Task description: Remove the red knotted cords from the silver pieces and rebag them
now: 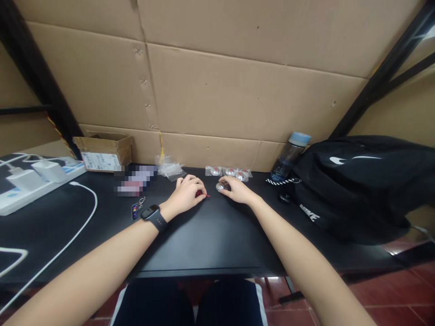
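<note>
Silver disc (220, 187) sits pinched in right hand (235, 190), red piece (200, 193) in left hand (186, 194), toward tabletop's (217, 244) far edge; slack grip could drop either!

Room over near tabletop (210, 244), backpack (353, 190) blocking right, cardboard wall (217, 90) behind.

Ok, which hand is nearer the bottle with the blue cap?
Right. The right hand is just left of the bottle, fingers on a small round silver piece; the left hand is farther left, at a small red item.
</note>
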Demonstrator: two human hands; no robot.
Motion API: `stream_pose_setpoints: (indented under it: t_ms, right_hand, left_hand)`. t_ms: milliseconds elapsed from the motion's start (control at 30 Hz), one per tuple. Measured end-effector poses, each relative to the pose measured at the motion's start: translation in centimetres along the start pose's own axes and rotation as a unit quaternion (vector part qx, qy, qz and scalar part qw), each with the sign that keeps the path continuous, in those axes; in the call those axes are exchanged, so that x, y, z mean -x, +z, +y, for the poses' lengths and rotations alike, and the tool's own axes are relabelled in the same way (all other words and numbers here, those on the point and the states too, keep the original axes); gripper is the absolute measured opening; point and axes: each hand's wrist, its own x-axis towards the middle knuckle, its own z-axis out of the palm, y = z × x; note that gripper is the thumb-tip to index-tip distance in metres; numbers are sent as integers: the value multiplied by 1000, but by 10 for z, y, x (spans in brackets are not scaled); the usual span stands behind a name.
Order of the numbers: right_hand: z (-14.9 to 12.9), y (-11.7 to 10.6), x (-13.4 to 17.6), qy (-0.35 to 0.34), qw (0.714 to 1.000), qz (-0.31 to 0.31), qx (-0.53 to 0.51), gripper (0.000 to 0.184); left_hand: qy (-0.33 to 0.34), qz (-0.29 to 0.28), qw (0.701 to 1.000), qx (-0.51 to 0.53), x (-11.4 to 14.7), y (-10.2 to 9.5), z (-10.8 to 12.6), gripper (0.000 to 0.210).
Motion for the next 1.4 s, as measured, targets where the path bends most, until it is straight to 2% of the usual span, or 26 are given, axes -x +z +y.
stream_pose_setpoints:
  t_ms: [200,400,700,800,1067,1400]
  right_hand:
    - [-4,-9,0,7,999,40,-26,32]
    - [-23,-14,1,12,992,57,-112,42]
    - [-66,-11,0,-19,954,96,-284,45]
    - [-75,-8,1,-26,937,117,-328,44]
    - [-88,-2,3,-48,941,164,-292,42]
    - [-91,-2,4,-69,947,157,-271,43]
  left_hand:
    - [-58,46,996,49,-2,-7,4,12]
    - [-58,82,992,71,-2,-13,8,10]
    - [-56,136,983,107,-1,-19,19,16]
    - [-51,143,982,114,-1,-21,20,12]
    - [-41,157,978,135,1,-27,29,12]
    - [-27,171,979,111,2,-23,32,14]
